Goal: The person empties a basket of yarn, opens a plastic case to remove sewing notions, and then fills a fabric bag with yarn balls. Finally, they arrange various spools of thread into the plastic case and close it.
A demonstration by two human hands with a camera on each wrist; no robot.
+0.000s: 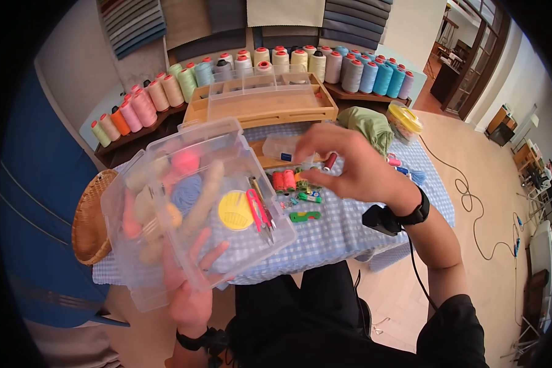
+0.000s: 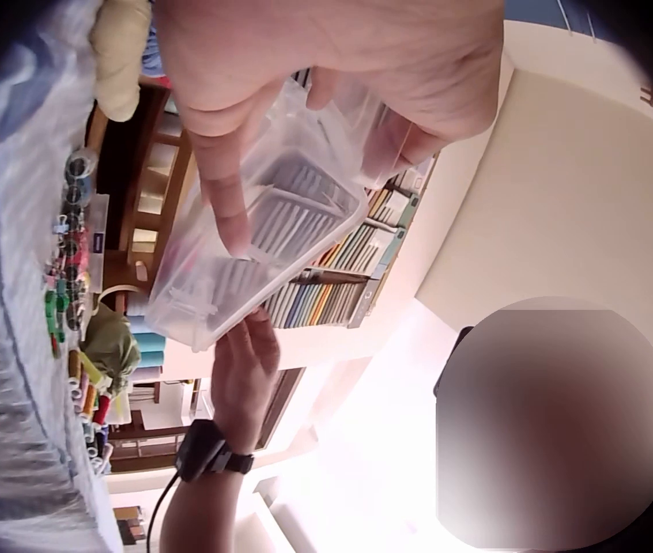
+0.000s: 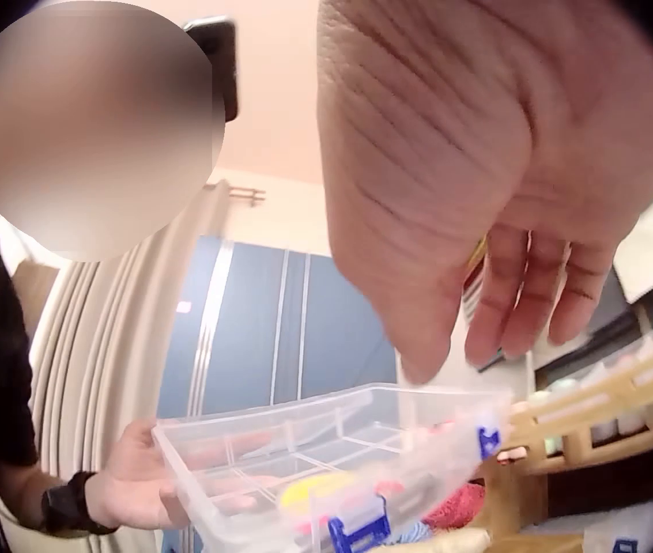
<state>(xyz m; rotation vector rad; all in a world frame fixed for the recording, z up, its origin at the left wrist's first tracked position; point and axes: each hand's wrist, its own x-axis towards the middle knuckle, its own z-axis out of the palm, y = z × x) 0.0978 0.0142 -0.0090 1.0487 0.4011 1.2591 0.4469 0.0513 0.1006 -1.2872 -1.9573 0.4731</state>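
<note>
My left hand [image 1: 187, 288] holds a clear plastic box [image 1: 276, 242] tilted over the table's front left. In the left wrist view, its fingers and thumb lie on opposite sides of the box. Inside are a yellow slotted disc [image 1: 236, 210], pink thread snips [image 1: 256, 205] and a slim gold-coloured tool [image 1: 264, 199]. A second clear panel extends left of the compartment, with balls of yarn [image 1: 187, 193] showing through it. My right hand [image 1: 349, 165] hovers right of the box, fingers bent and a gap between thumb and forefinger. Below it lie red thread spools [image 1: 284, 181].
A green folding cutter-like tool [image 1: 304, 216] and small notions lie on the checked cloth [image 1: 343, 227]. Behind stand a wooden box [image 1: 276, 115] and rows of thread cones [image 1: 352, 75]. A wicker basket [image 1: 89, 221] sits left; a yellow-lidded tub [image 1: 405, 119] and green cloth [image 1: 368, 126] right.
</note>
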